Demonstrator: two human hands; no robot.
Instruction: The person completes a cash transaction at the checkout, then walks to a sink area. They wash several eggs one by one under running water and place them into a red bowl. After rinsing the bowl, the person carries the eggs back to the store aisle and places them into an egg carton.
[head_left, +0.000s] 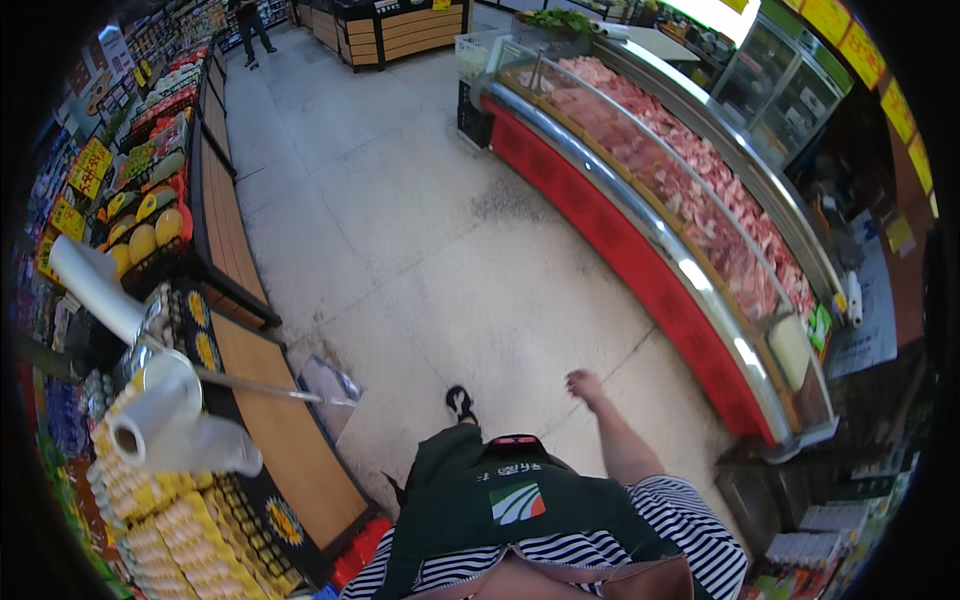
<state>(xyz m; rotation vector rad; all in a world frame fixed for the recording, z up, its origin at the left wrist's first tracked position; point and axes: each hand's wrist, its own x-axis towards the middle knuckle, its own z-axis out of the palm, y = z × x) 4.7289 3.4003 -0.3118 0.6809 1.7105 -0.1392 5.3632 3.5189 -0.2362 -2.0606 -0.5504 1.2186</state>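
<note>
My right hand (585, 388) hangs out over the tiled floor (465, 300), slightly blurred. It appears to hold nothing, its fingers loosely curled, and it touches nothing. My left hand is out of view. Nearest on the right is a meat display counter (592, 206) with a red front and a glass guard. Many pieces of raw meat (720, 210) lie inside it. Below me are a dark green apron (450, 510), a striped sleeve (690, 517) and one black shoe (459, 403) on the floor.
Eggs in yellow trays (187, 540) are stacked at left, beside rolls of clear plastic bags (176, 427) on a metal stand. Beyond them runs a fruit display (221, 195) with yellow melons (142, 244). Far ahead stand a person (251, 30) and a wood-panelled display island (405, 37).
</note>
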